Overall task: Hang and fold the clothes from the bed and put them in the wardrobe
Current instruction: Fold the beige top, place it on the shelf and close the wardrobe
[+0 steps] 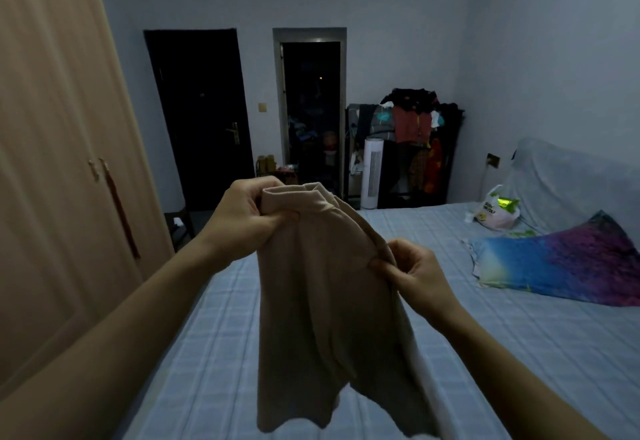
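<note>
Both hands are holding the beige garment [322,294] up above the bed [485,318]: the left hand [246,221] is gripping its top edge, the right hand [412,271] pinching the side seam; probably best drawing the edges apart evenly before folding, the wardrobe [59,148] standing closed alongside

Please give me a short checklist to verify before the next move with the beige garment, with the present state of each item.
1. Left hand grips the top edge of the beige soft garment: ok.
2. Right hand pinches its other edge: ok.
3. Garment hangs free above the blue checked bed sheet: ok.
4. Garment spread flat for folding: not ok, bunched.
5. Light wooden wardrobe door open: not ok, closed.
6. Hanger within reach: cannot tell.
</note>
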### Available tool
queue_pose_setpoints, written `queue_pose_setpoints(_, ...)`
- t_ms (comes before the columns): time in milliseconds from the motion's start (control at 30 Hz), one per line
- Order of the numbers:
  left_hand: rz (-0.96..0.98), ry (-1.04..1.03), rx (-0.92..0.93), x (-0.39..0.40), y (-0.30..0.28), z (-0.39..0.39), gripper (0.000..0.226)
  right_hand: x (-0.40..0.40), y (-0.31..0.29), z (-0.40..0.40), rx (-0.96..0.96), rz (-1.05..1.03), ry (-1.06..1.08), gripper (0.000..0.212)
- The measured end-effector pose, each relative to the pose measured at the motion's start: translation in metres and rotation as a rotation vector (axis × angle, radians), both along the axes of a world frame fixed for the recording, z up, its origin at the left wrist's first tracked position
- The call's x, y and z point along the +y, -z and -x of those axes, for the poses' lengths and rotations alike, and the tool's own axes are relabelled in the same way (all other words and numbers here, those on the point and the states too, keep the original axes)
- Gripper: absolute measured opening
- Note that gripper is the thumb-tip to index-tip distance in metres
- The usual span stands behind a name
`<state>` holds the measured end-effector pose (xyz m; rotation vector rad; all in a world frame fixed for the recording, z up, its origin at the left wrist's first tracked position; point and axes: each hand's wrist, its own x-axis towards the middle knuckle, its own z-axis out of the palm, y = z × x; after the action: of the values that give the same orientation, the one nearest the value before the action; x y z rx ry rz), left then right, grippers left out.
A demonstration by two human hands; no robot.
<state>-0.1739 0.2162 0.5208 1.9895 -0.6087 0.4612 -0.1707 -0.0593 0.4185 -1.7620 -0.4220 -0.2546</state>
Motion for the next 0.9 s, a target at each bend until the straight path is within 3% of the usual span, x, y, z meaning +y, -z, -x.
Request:
queue_pose_setpoints(133, -0.034, 0.004, -0.013, -0.018, -0.003, 0.000, 0.013, -0.001, 0.037, 0.007, 0.066, -0.013, -0.053, 0.032)
queue_pose_setpoints(233, -0.064, -0.001, -0.003, -0.026, -0.001, 0.000, 0.011, 0.007, 0.063, 0.012, 0.050, 0.053, -0.021, 0.019)
queue_pose_setpoints(300, -0.111, 0.001, -0.009, -0.028, 0.001, 0.001, 0.012, 0.012, 0.078, 0.012, 0.030, 0.096, 0.028, 0.030)
queue_pose_setpoints(367, -0.157, -0.017, -0.025, -0.027, 0.004, 0.002, 0.014, 0.013, 0.087, 0.011, 0.044, 0.101, 0.051, 0.023)
queue_pose_setpoints(467, -0.223, -0.032, 0.009, -0.019, 0.006, 0.005, 0.011, 0.008, 0.094, 0.010, 0.027, 0.087, 0.083, 0.014)
queue_pose_setpoints(600, -0.347, -0.005, 0.125, -0.006, 0.012, 0.012, 0.006, -0.012, 0.092, 0.005, -0.012, 0.027, 0.144, 0.023)
queue_pose_setpoints(733, -0.369, -0.037, 0.167, 0.000, 0.032, 0.016, 0.006, -0.040, 0.083, 0.004, -0.053, 0.063, 0.155, 0.031)
queue_pose_setpoints(900, -0.312, -0.060, 0.193, -0.011, 0.067, 0.021, 0.005, -0.069, 0.081, 0.012, -0.091, 0.122, 0.117, 0.023)
